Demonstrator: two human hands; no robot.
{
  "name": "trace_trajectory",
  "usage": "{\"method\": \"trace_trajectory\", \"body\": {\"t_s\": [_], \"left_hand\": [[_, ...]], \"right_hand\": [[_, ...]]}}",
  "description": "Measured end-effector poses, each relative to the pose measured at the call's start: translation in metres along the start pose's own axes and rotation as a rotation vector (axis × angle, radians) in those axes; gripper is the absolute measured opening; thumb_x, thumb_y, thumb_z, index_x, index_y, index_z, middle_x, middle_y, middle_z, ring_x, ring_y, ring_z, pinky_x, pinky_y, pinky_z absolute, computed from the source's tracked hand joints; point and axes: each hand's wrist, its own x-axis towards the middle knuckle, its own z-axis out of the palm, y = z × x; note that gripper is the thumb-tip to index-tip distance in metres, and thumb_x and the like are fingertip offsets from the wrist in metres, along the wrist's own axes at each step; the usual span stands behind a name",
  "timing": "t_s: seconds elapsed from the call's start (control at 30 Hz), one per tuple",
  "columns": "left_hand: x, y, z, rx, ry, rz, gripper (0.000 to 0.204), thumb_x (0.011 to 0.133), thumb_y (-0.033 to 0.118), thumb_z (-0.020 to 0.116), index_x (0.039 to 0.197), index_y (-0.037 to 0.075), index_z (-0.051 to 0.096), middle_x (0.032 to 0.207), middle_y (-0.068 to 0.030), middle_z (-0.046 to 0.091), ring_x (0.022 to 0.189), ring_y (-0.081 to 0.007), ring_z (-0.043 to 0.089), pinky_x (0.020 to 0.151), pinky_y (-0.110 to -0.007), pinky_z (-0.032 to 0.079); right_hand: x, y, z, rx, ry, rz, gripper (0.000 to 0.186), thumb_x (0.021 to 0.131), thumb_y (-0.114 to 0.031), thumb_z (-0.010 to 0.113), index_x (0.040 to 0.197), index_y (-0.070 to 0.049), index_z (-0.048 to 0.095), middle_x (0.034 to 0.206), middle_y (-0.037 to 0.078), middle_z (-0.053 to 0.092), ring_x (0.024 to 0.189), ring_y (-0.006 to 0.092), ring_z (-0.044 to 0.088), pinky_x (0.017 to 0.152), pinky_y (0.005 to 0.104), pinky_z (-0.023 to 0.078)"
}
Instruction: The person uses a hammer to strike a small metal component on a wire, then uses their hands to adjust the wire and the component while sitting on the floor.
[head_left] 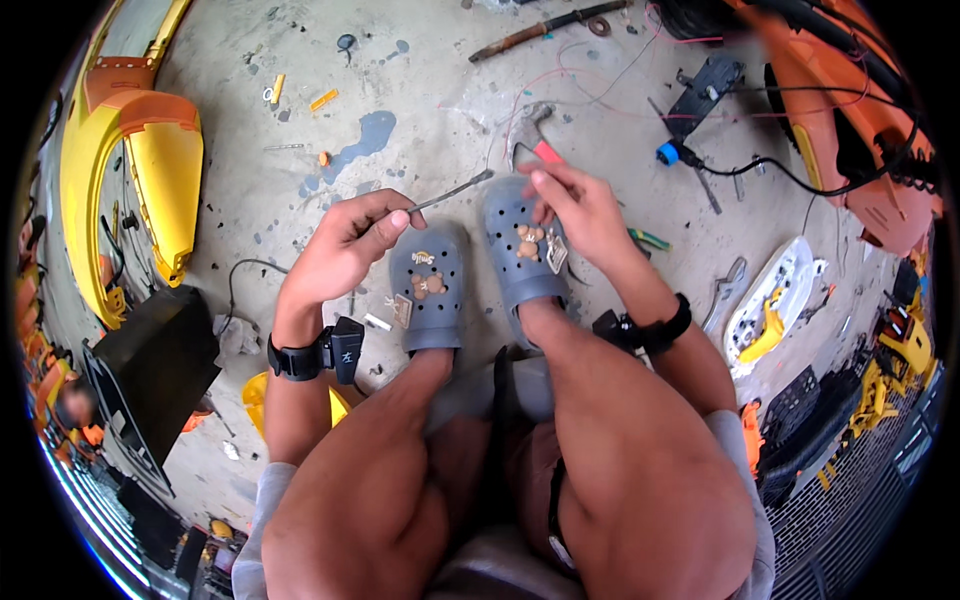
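Thin grey metal rod (452,190), slightly bent and dull, is pinched at its near end between thumb and curled fingers of the left hand (345,245); its far tip is held out over the concrete floor (420,90), just above the toes of two grey-blue foam clogs (430,285) worn on the feet. The right hand (578,210) is half closed, with fingertips drawn together near the rod's far tip; whether anything small is gripped there cannot be told. A hammer with a red grip (535,135) is seen lying on the floor just beyond that hand.

The step in hand is judged to be the working or straightening of the rod between both hands, in a crouched position. A firmer hold at the free tip would be called for next, with the left pinch kept steady so the rod is not let slip.

Textures noted: floor is rough, stained and littered with small fragments; clogs are matt, perforated, fitted with brown bear-shaped charms. A black wrist-worn device (335,352) is strapped on the left forearm. Glossy yellow and orange moulded body panels (150,170) are stacked to the left, an orange panel (850,120) to the upper right. Thin red wire (600,105) and black cable (760,170) are strewn across the floor.
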Motion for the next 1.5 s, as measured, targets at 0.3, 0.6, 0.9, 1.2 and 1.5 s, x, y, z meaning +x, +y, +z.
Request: {"method": "trace_trajectory", "body": {"t_s": [0.3,0.6,0.9,1.2,1.5], "left_hand": [[0.002,0.000,0.006,-0.101,-0.137,-0.140,0.023,0.099,0.011,0.051,0.117,0.001,0.059,0.068,0.0034,0.046,0.061,-0.0066,0.040,0.054,-0.023,0.032],[0.031,0.014,0.042,0.338,0.028,0.064,0.022,0.095,0.022,0.065,0.096,0.000,0.064,0.067,0.0013,0.052,0.061,-0.0046,0.041,0.053,-0.022,0.034],[0.012,0.000,0.024,0.079,0.023,-0.015,0.019,0.092,0.015,0.068,0.092,-0.004,0.069,0.085,-0.0051,0.068,0.081,-0.0092,0.059,0.073,-0.024,0.046],[0.004,-0.010,0.033,-0.056,0.083,0.006,0.019,0.089,0.015,0.072,0.091,-0.004,0.071,0.082,-0.0044,0.069,0.076,-0.0074,0.060,0.068,-0.023,0.049],[0.004,-0.009,0.032,-0.085,0.085,0.012,0.018,0.087,0.014,0.074,0.092,-0.004,0.072,0.080,-0.0033,0.068,0.073,-0.0058,0.059,0.066,-0.021,0.050]], "right_hand": [[0.011,-0.032,0.020,0.155,-0.263,0.117,0.035,0.097,-0.028,0.059,0.111,0.003,0.064,0.078,-0.005,0.051,0.055,0.0017,0.042,0.051,0.0199,0.035],[0.006,-0.030,0.001,0.425,-0.240,0.044,0.025,0.100,-0.026,0.049,0.101,-0.002,0.055,0.083,0.006,0.057,0.058,0.0081,0.043,0.051,0.0218,0.035],[-0.006,-0.034,-0.015,0.534,-0.253,0.011,0.023,0.106,-0.026,0.036,0.106,-0.006,0.048,0.068,-0.003,0.042,0.047,0.0047,0.032,0.043,0.0205,0.031],[-0.005,-0.021,-0.017,0.632,-0.330,0.050,0.023,0.101,-0.025,0.052,0.106,-0.003,0.057,0.093,0.015,0.067,0.053,0.0062,0.044,0.048,0.0209,0.038],[-0.006,-0.025,-0.012,0.568,-0.296,0.037,0.023,0.102,-0.026,0.051,0.108,-0.004,0.053,0.096,0.019,0.067,0.054,0.0054,0.045,0.050,0.0198,0.038]]}}
